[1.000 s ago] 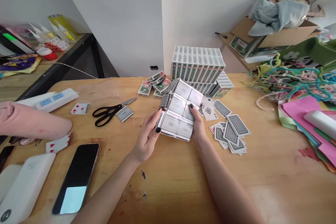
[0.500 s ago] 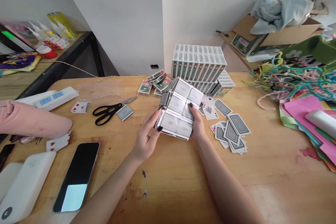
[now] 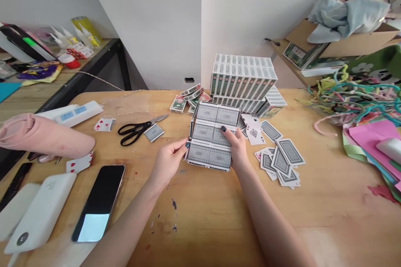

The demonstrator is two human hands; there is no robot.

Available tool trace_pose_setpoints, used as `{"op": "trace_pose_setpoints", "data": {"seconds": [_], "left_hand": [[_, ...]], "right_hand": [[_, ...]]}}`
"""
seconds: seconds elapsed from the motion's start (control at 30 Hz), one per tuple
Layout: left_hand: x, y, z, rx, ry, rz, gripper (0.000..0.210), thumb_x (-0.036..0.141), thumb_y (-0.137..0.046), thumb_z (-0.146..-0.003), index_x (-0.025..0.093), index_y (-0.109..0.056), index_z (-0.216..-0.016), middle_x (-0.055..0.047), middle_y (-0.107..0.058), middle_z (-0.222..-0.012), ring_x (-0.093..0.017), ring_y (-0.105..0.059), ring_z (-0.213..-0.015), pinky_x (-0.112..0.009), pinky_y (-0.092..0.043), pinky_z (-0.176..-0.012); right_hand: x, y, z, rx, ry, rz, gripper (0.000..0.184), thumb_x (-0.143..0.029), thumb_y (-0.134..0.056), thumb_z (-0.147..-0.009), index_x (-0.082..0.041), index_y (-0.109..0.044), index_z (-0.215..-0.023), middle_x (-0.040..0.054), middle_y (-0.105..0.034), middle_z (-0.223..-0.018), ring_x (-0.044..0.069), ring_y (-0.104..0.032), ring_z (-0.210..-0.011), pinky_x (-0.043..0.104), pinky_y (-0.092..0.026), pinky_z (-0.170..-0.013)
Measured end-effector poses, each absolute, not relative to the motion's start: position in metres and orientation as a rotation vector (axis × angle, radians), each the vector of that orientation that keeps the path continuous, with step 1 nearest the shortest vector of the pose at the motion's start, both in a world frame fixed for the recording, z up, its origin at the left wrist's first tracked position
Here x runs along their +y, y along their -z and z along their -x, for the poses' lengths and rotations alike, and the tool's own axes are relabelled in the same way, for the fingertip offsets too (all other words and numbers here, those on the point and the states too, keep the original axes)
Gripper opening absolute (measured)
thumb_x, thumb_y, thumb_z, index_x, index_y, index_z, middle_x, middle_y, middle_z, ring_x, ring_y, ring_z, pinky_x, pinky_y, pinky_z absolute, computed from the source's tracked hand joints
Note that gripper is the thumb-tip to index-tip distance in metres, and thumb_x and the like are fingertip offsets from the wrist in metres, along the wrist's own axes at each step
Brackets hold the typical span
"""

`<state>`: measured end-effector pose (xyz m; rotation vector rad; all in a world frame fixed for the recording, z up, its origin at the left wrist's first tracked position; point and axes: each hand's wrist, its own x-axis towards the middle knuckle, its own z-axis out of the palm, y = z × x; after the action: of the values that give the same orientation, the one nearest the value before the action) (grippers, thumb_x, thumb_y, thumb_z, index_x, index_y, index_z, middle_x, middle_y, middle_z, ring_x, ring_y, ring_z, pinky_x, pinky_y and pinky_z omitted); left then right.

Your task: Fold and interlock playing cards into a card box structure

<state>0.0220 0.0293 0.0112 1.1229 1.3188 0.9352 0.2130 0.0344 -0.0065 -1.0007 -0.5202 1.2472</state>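
A box-like piece made of joined playing cards [image 3: 205,132], with grey patterned backs facing up, is held above the table between my two hands. My left hand [image 3: 171,156] pinches its left edge between thumb and fingers. On the right side, my right hand [image 3: 236,144] grips it, thumb lying on the top face and fingers behind. To the right of it are loose playing cards [image 3: 283,156], mostly face down, and an ace of spades [image 3: 253,133] face up. Behind stands a stack of card boxes [image 3: 242,79].
Black-handled scissors [image 3: 136,131] lie left of my hands beside a cut card [image 3: 154,132]. Nearer are a phone [image 3: 102,200], a white power bank [image 3: 42,208] and a pink roll [image 3: 46,137]. Colourful yarn [image 3: 354,96] and paper sheets [image 3: 371,137] cover the right side. Several card packs [image 3: 179,104] lie behind.
The card piece has turned more upright and square to me. My left hand has shifted from under its corner to its left edge. The view has swung slightly left.
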Motion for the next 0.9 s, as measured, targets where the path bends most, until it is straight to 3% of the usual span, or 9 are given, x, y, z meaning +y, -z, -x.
{"op": "trace_pose_setpoints", "data": {"seconds": [0.13, 0.3, 0.57, 0.8, 0.9], "left_hand": [[0.021, 0.002, -0.023, 1.275, -1.003, -0.86, 0.037, 0.037, -0.073, -0.071, 0.016, -0.073, -0.101, -0.008, -0.074, -0.1, -0.021, -0.066, -0.097, -0.034, -0.048, -0.091], [0.011, -0.005, -0.023, 1.398, -0.953, -0.991, 0.032, 0.044, -0.067, -0.075, 0.014, -0.075, -0.081, -0.004, -0.071, -0.072, -0.02, -0.063, -0.082, -0.03, -0.049, -0.078], [0.016, -0.012, -0.013, 1.439, -0.81, -1.268, 0.027, 0.041, -0.062, -0.077, 0.017, -0.075, -0.075, 0.0, -0.07, -0.07, -0.019, -0.061, -0.076, -0.025, -0.044, -0.069], [0.012, -0.026, -0.021, 1.678, -0.692, -1.698, 0.038, 0.035, -0.052, -0.081, 0.014, -0.066, -0.052, 0.001, -0.053, -0.045, -0.011, -0.042, -0.047, -0.023, -0.024, -0.048], [0.01, -0.027, -0.024, 1.748, -0.701, -1.757, 0.038, 0.034, -0.049, -0.082, 0.013, -0.069, -0.058, -0.001, -0.058, -0.048, -0.013, -0.045, -0.047, -0.024, -0.026, -0.048]], "right_hand": [[0.035, 0.005, -0.212, -0.506, -1.263, 1.067, 0.043, -0.035, -0.075, -0.069, -0.022, -0.06, -0.107, 0.0035, -0.071, -0.105, 0.023, -0.066, -0.094, 0.037, -0.052, -0.083], [0.034, 0.002, -0.21, -0.514, -1.272, 1.123, 0.043, -0.037, -0.075, -0.068, -0.021, -0.062, -0.105, 0.0038, -0.072, -0.101, 0.025, -0.067, -0.09, 0.037, -0.053, -0.079], [0.033, 0.003, -0.21, -0.536, -1.304, 1.114, 0.042, -0.037, -0.073, -0.07, -0.024, -0.062, -0.108, 0.002, -0.072, -0.103, 0.023, -0.067, -0.091, 0.037, -0.052, -0.081], [0.031, 0.004, -0.21, -0.57, -1.298, 1.082, 0.042, -0.037, -0.073, -0.07, -0.025, -0.062, -0.109, 0.0013, -0.07, -0.108, 0.024, -0.065, -0.099, 0.037, -0.05, -0.086], [0.033, 0.007, -0.219, -0.536, -1.371, 1.008, 0.038, -0.052, -0.063, -0.075, -0.025, -0.065, -0.103, 0.0014, -0.071, -0.105, 0.026, -0.064, -0.102, 0.04, -0.051, -0.086]]}}
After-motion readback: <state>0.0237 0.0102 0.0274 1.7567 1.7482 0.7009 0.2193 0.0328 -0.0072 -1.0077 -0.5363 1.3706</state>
